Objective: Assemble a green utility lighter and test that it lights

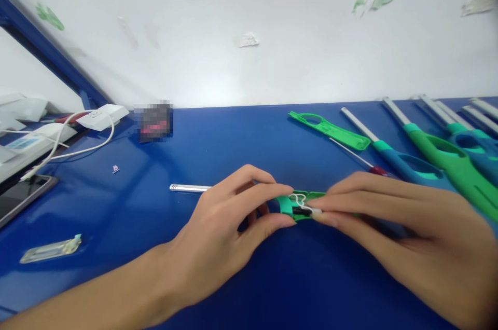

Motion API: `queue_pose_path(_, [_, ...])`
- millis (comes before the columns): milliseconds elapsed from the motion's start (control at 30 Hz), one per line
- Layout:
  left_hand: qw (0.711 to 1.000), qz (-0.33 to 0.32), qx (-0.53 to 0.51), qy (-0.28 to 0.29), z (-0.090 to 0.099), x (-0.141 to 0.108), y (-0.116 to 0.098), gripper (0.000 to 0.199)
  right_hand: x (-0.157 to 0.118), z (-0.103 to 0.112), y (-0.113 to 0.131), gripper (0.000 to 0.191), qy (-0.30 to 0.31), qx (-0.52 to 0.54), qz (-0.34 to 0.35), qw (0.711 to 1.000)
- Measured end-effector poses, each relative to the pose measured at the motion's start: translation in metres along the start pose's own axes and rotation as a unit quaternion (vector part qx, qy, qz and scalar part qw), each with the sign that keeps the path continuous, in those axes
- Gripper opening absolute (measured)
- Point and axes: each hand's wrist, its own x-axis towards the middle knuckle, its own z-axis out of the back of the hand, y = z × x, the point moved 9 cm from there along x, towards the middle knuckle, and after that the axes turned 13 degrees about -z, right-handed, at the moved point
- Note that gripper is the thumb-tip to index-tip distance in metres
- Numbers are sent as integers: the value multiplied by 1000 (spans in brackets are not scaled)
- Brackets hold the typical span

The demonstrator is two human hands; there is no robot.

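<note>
A long-neck lighter (pixel 287 206) lies across the blue table, its metal tube (pixel 190 188) pointing left and its green half shell facing up, uncovered. My left hand (pixel 233 210) grips it by the teal collar, thumb below and fingers above. Inside the shell show a white wire (pixel 299 199) and a black part (pixel 302 211). My right hand (pixel 392 226) is closed in a pinch over the right part of the shell, fingertips at a small white piece (pixel 317 211) beside the wire. The rest of the shell is hidden under that hand.
Behind lie a loose green shell half (pixel 346 139), a red-handled screwdriver (pixel 377 169) and several lighters, including a green one (pixel 447 156). On the left are a clear fuel tank (pixel 50 250), a phone (pixel 23 195), a white cable (pixel 87 151) and a power strip (pixel 42 138).
</note>
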Motion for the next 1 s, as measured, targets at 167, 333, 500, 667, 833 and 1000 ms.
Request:
queue_pose_path(167, [1000,-7,-8,-5,0,-2,-1,14,1,2,-1,17,8,-13,10,1000])
queue_pose_path(333, [1000,-12,-7,-10,0,-4,1,18,1,1,1,19,9,11,6,1000])
queue_pose_path(500, [1000,-19,-10,-16,0,-1,1,18,-15,0,-18,17,-13,-12,-23,1000])
queue_pose_path(667, [999,-31,-10,-13,1,0,-1,15,-29,-1,-39,30,-4,-32,-18,999])
queue_pose_path(833, [1000,-27,-5,-8,0,-2,-2,15,-29,0,-45,32,0,-34,-14,999])
queue_pose_path(1000, [1000,-11,-14,-9,2,-1,-2,24,-23,4,-34,31,3,-41,-11,999])
